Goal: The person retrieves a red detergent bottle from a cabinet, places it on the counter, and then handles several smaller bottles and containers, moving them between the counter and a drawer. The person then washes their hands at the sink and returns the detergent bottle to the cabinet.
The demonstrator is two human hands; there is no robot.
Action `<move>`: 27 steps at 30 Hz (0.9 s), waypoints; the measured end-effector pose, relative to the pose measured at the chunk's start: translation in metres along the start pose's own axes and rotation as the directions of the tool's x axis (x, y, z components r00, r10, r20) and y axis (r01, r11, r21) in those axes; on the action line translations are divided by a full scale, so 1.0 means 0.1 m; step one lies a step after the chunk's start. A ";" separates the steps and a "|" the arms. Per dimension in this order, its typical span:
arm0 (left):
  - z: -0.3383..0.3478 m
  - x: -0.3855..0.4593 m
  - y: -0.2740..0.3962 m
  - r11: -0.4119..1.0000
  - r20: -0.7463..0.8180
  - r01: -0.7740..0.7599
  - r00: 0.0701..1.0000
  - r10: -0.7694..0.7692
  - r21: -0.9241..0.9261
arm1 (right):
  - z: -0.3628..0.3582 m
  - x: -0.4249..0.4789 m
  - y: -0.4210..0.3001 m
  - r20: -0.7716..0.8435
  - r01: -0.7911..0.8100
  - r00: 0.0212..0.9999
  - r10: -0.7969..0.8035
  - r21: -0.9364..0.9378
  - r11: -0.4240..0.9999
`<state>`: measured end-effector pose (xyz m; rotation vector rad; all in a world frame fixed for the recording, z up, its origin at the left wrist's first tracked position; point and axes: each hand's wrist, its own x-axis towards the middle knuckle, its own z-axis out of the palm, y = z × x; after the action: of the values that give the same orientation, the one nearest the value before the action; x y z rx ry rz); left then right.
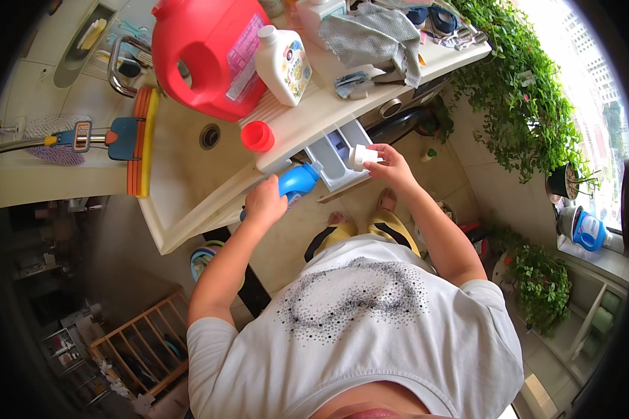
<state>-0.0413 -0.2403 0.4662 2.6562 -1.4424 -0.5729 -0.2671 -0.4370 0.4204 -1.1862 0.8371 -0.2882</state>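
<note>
My left hand [267, 203] grips a blue plastic bottle [297, 179], tilted with its neck towards an open detergent drawer [333, 161] of a washing machine. A white cap [363, 157] is between the fingers of my right hand [392, 166], above the drawer's right part. The drawer is pulled out below the counter and has several compartments; one looks bluish inside. Whether liquid leaves the bottle I cannot tell. On the counter by the sink stand a large red detergent jug [209, 57], a white bottle with a flowered label [284, 65] and a red cap [257, 136].
The sink basin [188, 173] lies left of the drawer, with a sponge mop [142, 141] across its far-left edge. A grey cloth [372, 36] and small items crowd the counter's right part. Leafy plants [524, 94] hang by the window at right.
</note>
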 end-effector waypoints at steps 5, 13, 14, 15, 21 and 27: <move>-0.11 0.11 0.22 0.997 0.020 0.002 1.000 -0.004 0.082 | -0.04 -0.05 0.13 -0.050 0.014 0.999 -0.011 0.066 0.998; -0.25 0.27 0.49 0.987 0.048 -0.061 0.997 0.054 0.152 | -0.09 0.00 0.19 -0.036 0.026 0.999 -0.023 0.085 0.996; -0.25 0.29 0.51 0.984 0.054 -0.071 0.997 0.063 0.163 | -0.10 0.01 0.20 -0.035 0.022 0.999 -0.019 0.085 0.996; -0.25 0.32 0.53 0.981 0.059 -0.082 0.996 0.073 0.174 | -0.10 0.01 0.20 -0.035 0.018 0.999 -0.015 0.086 0.996; -0.30 0.43 0.72 0.914 0.136 -0.155 0.984 0.111 0.375 | -0.11 0.03 0.22 -0.038 0.018 0.999 -0.014 0.106 0.994; -0.37 0.45 0.80 0.941 0.113 -0.138 0.988 0.108 0.308 | -0.12 0.04 0.22 -0.049 0.008 0.999 0.000 0.172 0.985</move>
<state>-0.0695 -0.3261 0.5061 2.7733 -1.8557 -0.5002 -0.2781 -0.4396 0.3972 -1.0232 0.8351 -0.3863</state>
